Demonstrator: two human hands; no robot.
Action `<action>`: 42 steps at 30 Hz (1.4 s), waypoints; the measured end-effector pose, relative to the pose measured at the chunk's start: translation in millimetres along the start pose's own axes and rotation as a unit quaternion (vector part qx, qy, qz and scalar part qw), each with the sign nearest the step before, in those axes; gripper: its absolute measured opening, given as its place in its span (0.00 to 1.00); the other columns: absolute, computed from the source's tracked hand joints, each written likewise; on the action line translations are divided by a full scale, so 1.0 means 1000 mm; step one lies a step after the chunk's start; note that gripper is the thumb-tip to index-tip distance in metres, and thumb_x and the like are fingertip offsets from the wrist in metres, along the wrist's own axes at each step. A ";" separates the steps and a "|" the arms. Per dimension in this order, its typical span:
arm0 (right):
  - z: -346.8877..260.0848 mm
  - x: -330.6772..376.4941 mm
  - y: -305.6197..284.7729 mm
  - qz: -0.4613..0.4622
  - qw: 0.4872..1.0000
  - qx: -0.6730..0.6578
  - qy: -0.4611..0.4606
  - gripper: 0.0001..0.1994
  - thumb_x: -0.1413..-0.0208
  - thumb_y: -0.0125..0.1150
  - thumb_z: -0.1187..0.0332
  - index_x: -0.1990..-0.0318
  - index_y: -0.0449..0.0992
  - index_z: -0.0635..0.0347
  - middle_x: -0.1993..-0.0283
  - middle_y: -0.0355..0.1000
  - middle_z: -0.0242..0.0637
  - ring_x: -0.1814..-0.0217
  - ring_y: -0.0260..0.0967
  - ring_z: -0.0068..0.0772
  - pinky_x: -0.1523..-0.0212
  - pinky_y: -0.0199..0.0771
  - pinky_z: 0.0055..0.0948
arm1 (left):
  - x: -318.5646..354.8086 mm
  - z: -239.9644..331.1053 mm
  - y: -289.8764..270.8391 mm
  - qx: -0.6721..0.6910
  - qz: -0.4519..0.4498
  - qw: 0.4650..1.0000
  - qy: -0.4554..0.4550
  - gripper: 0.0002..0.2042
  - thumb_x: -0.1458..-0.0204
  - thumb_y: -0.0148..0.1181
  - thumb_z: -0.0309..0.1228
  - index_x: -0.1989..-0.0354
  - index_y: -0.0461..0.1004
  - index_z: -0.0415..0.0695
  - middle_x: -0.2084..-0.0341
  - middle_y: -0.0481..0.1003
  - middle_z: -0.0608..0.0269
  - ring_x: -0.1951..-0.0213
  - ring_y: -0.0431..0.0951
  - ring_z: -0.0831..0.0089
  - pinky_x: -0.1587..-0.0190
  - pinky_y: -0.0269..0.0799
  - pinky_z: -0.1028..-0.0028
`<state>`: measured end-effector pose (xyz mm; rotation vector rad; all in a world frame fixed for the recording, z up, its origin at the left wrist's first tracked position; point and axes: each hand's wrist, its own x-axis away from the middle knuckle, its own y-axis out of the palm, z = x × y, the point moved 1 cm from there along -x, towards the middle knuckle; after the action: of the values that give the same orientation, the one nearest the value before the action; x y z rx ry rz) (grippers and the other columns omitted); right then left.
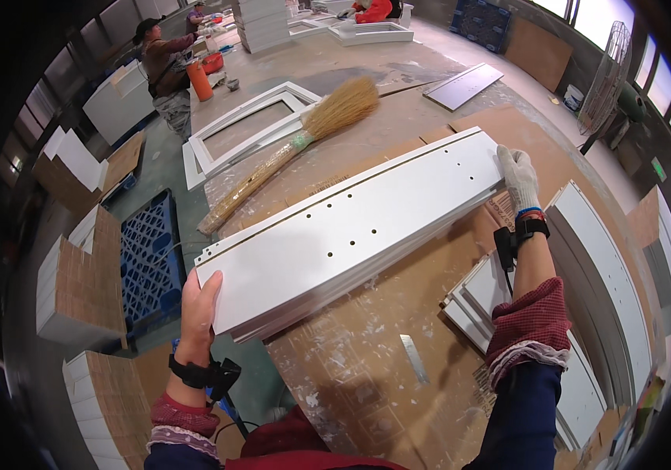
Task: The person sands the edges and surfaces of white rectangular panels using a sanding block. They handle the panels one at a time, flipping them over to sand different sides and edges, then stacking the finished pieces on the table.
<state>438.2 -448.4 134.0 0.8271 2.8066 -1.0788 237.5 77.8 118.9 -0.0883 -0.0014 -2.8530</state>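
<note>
A stack of long white drilled panels [398, 211] lies slantwise in front of me, its top one showing round holes and a groove along the far edge. My left hand [198, 301], bare, is closed on the left end, thumb on the top face. At the far right end my right hand [519, 176], in a white knitted glove, grips the corner with its fingers curled over it. How many panels the hands hold cannot be made out. Just beyond the stack lies a straw broom [304, 141], its bristles toward the far right.
Cardboard [351, 392] covers the worktable, with a small metal strip [414, 359] on it. White frames [249, 125] and a white panel [463, 84] lie farther back. More white panels [602, 266] stand at right. A blue pallet [150, 254] and stacked boards [77, 290] are at left. People [167, 66] work beyond.
</note>
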 end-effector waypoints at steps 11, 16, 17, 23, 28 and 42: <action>-0.081 0.180 -0.002 -0.117 0.992 0.039 0.035 0.25 0.46 0.53 0.49 0.51 0.71 0.62 0.54 0.71 0.49 0.51 0.68 0.49 0.47 0.65 0.41 | -0.091 0.076 -0.022 -0.475 -0.276 0.832 0.083 0.28 0.45 0.53 0.46 0.45 0.65 0.34 0.47 0.68 0.51 0.45 0.67 0.65 0.43 0.59 0.74; -0.125 0.300 0.027 -0.449 0.883 -0.080 -0.113 0.24 0.47 0.52 0.43 0.62 0.77 0.56 0.64 0.75 0.44 0.57 0.72 0.45 0.54 0.69 0.37 | -0.089 0.062 -0.006 -0.421 -0.344 0.839 -0.002 0.18 0.42 0.49 0.43 0.62 0.73 0.37 0.69 0.71 0.70 0.64 0.67 0.79 0.60 0.64 0.77; -0.137 0.304 0.035 -0.468 0.872 -0.042 -0.134 0.25 0.47 0.52 0.42 0.61 0.77 0.57 0.64 0.74 0.47 0.59 0.72 0.48 0.57 0.70 0.40 | -0.086 0.062 -0.002 -0.413 -0.347 0.842 -0.009 0.18 0.42 0.49 0.43 0.62 0.73 0.37 0.69 0.71 0.69 0.65 0.67 0.79 0.61 0.64 0.77; -0.166 0.301 0.068 -0.426 0.891 0.000 -0.158 0.26 0.48 0.51 0.42 0.66 0.79 0.59 0.68 0.74 0.49 0.62 0.72 0.49 0.60 0.70 0.41 | -0.078 0.066 0.000 -0.482 -0.343 0.806 0.017 0.24 0.47 0.53 0.51 0.63 0.75 0.37 0.72 0.73 0.61 0.68 0.70 0.74 0.65 0.65 0.74; -0.162 0.311 0.067 -0.456 0.877 -0.026 -0.151 0.27 0.48 0.50 0.43 0.67 0.78 0.61 0.68 0.73 0.53 0.60 0.71 0.54 0.57 0.69 0.44 | -0.080 0.077 0.015 -0.532 -0.369 0.761 -0.031 0.26 0.48 0.53 0.53 0.65 0.75 0.36 0.76 0.71 0.63 0.72 0.69 0.74 0.69 0.63 0.74; -0.108 0.196 0.028 -0.322 0.929 0.150 -0.101 0.36 0.51 0.47 0.33 0.68 0.79 0.64 0.66 0.75 0.51 0.59 0.73 0.52 0.57 0.70 0.44 | -0.159 0.088 0.189 -0.461 -0.462 0.752 -0.093 0.32 0.48 0.53 0.56 0.44 0.64 0.43 0.55 0.67 0.62 0.57 0.67 0.77 0.59 0.65 0.79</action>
<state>301.1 -271.3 159.1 -0.2493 2.8177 -1.5803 448.8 -57.3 195.9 -0.7526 1.7856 -3.3685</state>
